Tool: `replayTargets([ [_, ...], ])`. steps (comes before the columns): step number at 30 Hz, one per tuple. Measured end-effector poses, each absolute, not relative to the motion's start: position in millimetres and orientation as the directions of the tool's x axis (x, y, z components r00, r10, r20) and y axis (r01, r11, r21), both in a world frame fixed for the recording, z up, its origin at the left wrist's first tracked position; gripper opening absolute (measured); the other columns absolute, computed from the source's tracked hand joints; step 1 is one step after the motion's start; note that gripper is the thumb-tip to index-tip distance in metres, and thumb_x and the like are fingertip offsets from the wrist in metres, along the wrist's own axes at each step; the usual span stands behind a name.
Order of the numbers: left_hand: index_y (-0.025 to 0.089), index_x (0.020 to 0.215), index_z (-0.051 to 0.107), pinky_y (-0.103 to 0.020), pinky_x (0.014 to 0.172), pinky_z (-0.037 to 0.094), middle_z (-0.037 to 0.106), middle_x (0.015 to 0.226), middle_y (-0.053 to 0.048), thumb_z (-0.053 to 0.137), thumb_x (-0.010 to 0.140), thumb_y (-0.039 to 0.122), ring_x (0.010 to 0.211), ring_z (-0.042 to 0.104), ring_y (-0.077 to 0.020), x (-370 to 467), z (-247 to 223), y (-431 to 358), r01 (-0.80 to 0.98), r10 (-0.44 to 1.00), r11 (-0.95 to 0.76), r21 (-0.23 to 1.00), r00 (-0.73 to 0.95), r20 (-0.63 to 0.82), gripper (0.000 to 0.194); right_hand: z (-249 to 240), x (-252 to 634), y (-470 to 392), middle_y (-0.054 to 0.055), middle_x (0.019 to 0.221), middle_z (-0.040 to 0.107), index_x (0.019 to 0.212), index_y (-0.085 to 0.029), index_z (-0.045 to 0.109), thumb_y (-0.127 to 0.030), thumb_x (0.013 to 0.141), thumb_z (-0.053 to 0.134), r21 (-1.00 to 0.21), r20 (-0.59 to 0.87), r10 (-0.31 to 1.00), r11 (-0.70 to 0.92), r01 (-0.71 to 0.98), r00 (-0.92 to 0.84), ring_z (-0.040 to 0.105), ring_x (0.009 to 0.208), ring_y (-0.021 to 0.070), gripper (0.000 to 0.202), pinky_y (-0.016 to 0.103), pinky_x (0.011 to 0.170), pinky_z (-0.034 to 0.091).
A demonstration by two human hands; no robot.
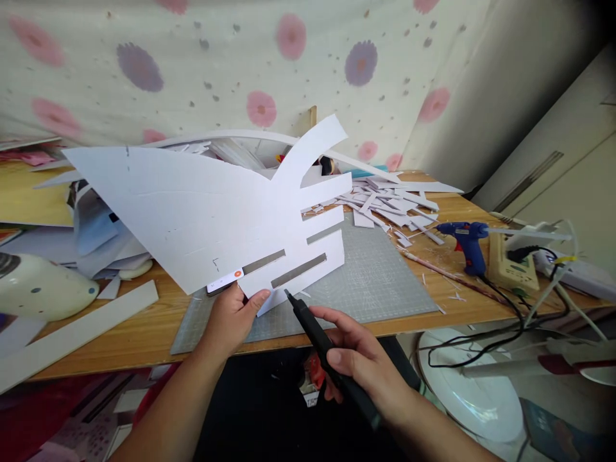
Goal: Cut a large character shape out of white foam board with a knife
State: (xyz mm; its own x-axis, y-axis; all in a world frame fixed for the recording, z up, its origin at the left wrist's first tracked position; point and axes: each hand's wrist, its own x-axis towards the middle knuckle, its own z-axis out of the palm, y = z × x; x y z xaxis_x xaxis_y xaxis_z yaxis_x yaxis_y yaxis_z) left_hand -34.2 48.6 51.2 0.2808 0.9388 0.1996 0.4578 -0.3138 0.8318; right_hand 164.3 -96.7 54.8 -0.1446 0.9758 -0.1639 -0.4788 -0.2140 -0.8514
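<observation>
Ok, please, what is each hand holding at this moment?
Left hand: closed on the edge of the white cut-out sheet.
Right hand: closed around the black tool.

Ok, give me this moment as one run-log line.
left hand: holds slotted white board | right hand: holds black cutter, tip near board's lower edge | beneath: grey mat | right side: blue glue gun

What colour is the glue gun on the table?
Blue, with a red trigger; it shows best in the head view.
</observation>
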Motion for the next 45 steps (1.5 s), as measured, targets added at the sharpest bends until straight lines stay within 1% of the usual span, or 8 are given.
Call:
replayTargets([
  [13,0.018,0.098,0.073,-0.045,0.086,0.054,0.077,0.100,-0.009,0.058,0.080,0.055,0.097,0.070,-0.0322,-32.9,54.6,44.7,0.558,0.935,-0.352,0.751,0.256,0.247,0.044,62.2,142.9,-82.5,-0.007,0.067,0.047,0.135,-0.024,0.052,-0.039,0.077,0.064,-0.854,-0.181,0.971,-0.233,-0.465,-0.154,0.046,0.047,0.0079,0.061,0.023,0.045,0.044],
  [17,0.018,0.092,0.074,-0.043,0.083,0.055,0.078,0.094,-0.008,0.059,0.079,0.054,0.092,0.071,-0.0306,-32.9,55.3,44.2,0.566,0.928,-0.371,0.736,0.261,0.266,0.041,62.4,143.1,-85.7,-0.006,0.064,0.047,0.142,-0.022,0.047,-0.036,0.085,0.056,-0.948,-0.123,0.981,-0.161,-0.276,-0.150,0.045,0.053,0.0106,0.060,0.024,0.050,0.040],
  [20,0.019,0.092,0.074,-0.042,0.081,0.056,0.078,0.093,-0.007,0.059,0.079,0.053,0.090,0.072,-0.0295,-33.1,55.7,44.0,0.571,0.923,-0.384,0.725,0.263,0.282,0.039,65.8,146.0,-87.4,-0.005,0.064,0.049,0.145,-0.024,0.046,-0.034,0.088,0.053,-0.996,-0.081,0.989,-0.085,-0.026,-0.123,0.045,0.056,0.0119,0.058,0.025,0.054,0.036],
  [25,0.019,0.089,0.074,-0.039,0.076,0.057,0.078,0.090,-0.007,0.059,0.079,0.052,0.084,0.072,-0.0285,-33.8,55.5,43.3,0.586,0.913,-0.409,0.700,0.266,0.310,0.038,87.9,150.2,-87.0,-0.004,0.065,0.051,0.144,-0.022,0.049,-0.029,0.088,0.053,-0.942,-0.075,0.993,-0.040,0.334,-0.092,0.045,0.058,0.0125,0.057,0.026,0.058,0.037],
  [30,0.018,0.091,0.075,-0.040,0.075,0.057,0.079,0.091,-0.007,0.059,0.080,0.053,0.086,0.073,-0.0292,-35.1,55.7,42.6,0.585,0.911,-0.412,0.699,0.268,0.313,0.039,94.7,154.1,-88.9,-0.004,0.061,0.051,0.143,-0.018,0.052,-0.031,0.086,0.054,-0.899,-0.026,0.998,0.002,0.438,-0.057,0.045,0.054,0.0132,0.059,0.027,0.058,0.038],
  [38,0.019,0.092,0.074,-0.041,0.080,0.055,0.078,0.094,-0.007,0.060,0.081,0.054,0.090,0.072,-0.0298,-35.3,54.7,42.4,0.566,0.913,-0.407,0.717,0.278,0.298,0.039,80.9,164.1,-92.2,-0.003,0.066,0.052,0.146,-0.021,0.048,-0.035,0.089,0.055,-0.986,-0.010,0.996,0.006,0.169,-0.090,0.046,0.058,0.0120,0.059,0.026,0.057,0.039],
  [41,0.019,0.093,0.073,-0.040,0.079,0.055,0.078,0.094,-0.007,0.059,0.082,0.054,0.089,0.071,-0.0293,-34.9,54.1,42.7,0.560,0.918,-0.395,0.728,0.277,0.285,0.040,75.9,161.8,-90.8,-0.003,0.067,0.054,0.147,-0.021,0.044,-0.038,0.088,0.054,-0.983,-0.138,0.978,-0.154,-0.097,-0.156,0.048,0.054,0.0112,0.062,0.025,0.052,0.042],
  [45,0.018,0.094,0.073,-0.040,0.079,0.055,0.078,0.094,-0.007,0.059,0.081,0.053,0.089,0.071,-0.0290,-34.8,54.8,41.9,0.561,0.924,-0.380,0.735,0.273,0.268,0.040,65.8,158.0,-89.2,-0.001,0.064,0.064,0.150,-0.018,0.036,-0.045,0.085,0.056,-0.868,-0.250,0.948,-0.309,-0.389,-0.195,0.055,0.048,0.0134,0.073,0.025,0.046,0.044],
])
